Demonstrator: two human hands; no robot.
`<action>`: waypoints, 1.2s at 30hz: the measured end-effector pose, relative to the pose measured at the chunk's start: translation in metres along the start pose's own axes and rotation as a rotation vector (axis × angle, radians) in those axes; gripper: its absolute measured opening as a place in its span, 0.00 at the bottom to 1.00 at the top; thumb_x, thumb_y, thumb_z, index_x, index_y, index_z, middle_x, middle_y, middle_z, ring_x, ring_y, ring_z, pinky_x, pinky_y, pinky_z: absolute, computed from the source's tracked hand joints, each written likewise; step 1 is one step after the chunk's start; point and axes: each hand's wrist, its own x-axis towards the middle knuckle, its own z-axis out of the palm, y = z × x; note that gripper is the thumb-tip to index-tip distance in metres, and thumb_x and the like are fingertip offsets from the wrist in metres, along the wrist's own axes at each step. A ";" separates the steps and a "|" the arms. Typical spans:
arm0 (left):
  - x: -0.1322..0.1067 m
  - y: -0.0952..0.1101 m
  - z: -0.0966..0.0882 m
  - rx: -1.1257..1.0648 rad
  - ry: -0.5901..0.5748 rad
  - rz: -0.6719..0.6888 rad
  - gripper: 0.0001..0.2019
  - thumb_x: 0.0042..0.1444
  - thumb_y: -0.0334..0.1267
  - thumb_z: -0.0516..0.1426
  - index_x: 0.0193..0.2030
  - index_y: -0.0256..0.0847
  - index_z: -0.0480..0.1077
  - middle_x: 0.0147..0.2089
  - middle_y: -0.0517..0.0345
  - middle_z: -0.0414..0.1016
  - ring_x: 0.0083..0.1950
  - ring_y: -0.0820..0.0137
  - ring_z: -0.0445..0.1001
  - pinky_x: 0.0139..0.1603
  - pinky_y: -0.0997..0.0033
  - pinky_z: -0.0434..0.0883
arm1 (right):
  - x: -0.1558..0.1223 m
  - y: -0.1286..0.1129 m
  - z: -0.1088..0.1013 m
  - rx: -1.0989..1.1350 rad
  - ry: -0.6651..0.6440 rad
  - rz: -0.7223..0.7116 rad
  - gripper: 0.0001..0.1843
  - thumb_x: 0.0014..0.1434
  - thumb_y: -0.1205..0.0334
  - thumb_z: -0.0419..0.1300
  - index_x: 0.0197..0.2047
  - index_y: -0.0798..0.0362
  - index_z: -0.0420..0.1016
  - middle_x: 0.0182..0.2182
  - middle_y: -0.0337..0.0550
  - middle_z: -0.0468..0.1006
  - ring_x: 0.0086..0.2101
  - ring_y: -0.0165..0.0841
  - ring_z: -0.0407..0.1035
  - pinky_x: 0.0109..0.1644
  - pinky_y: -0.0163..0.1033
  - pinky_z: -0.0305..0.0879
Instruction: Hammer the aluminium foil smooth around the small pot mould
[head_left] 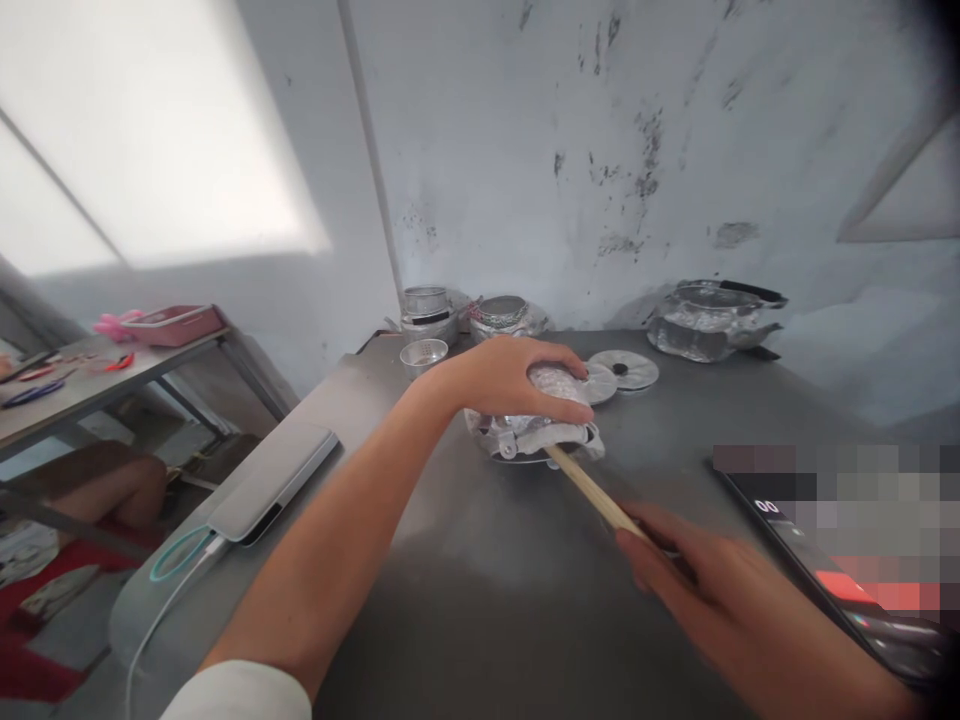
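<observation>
My left hand [510, 380] reaches across the grey metal table [450, 580] and curls over the top of a small shiny metal part [536, 425] that sits on a dark round base. My right hand [690, 575] is closed round the near end of a thin wooden stick [592, 490]. The stick's far end runs under the metal part. Two flat metal discs [626, 370] lie just beyond the left hand.
Small metal cups and lidded pots [427, 315] stand along the wall at the back, with a larger metal pot [709, 320] at the right. A white device [274, 480] with a cable lies at the table's left edge. A phone [832, 570] lies at the right. Another table [90, 370] stands further left.
</observation>
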 end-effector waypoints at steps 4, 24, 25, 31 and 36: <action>0.001 -0.007 -0.001 -0.012 -0.009 -0.018 0.28 0.58 0.61 0.56 0.63 0.56 0.66 0.66 0.65 0.66 0.63 0.58 0.66 0.59 0.64 0.65 | 0.000 0.000 0.001 0.019 -0.190 0.116 0.23 0.68 0.40 0.41 0.47 0.46 0.69 0.25 0.36 0.74 0.25 0.32 0.66 0.26 0.35 0.58; -0.007 -0.048 -0.014 -0.179 -0.005 -0.115 0.30 0.60 0.60 0.56 0.67 0.56 0.62 0.71 0.63 0.59 0.67 0.55 0.61 0.61 0.64 0.63 | 0.001 0.002 0.002 0.040 -0.191 0.102 0.27 0.69 0.38 0.40 0.55 0.47 0.65 0.29 0.38 0.75 0.30 0.33 0.69 0.30 0.36 0.61; -0.007 -0.046 -0.014 -0.170 -0.012 -0.119 0.30 0.60 0.60 0.56 0.67 0.56 0.62 0.70 0.63 0.59 0.66 0.55 0.62 0.60 0.63 0.64 | 0.001 0.003 0.002 0.043 -0.194 0.108 0.27 0.69 0.39 0.40 0.56 0.47 0.65 0.29 0.38 0.75 0.29 0.33 0.69 0.29 0.36 0.61; -0.005 -0.033 -0.014 -0.094 -0.035 -0.134 0.32 0.57 0.62 0.56 0.67 0.58 0.61 0.71 0.63 0.58 0.67 0.54 0.61 0.61 0.63 0.63 | 0.001 0.001 0.003 0.047 -0.158 0.078 0.24 0.69 0.42 0.43 0.53 0.48 0.68 0.29 0.37 0.76 0.28 0.32 0.70 0.31 0.35 0.64; -0.005 -0.025 -0.014 -0.047 -0.054 -0.197 0.35 0.56 0.68 0.53 0.67 0.59 0.59 0.70 0.61 0.60 0.64 0.54 0.64 0.59 0.62 0.65 | -0.002 -0.007 0.008 0.016 -0.087 0.026 0.21 0.70 0.46 0.43 0.51 0.48 0.69 0.25 0.35 0.75 0.25 0.31 0.69 0.28 0.34 0.62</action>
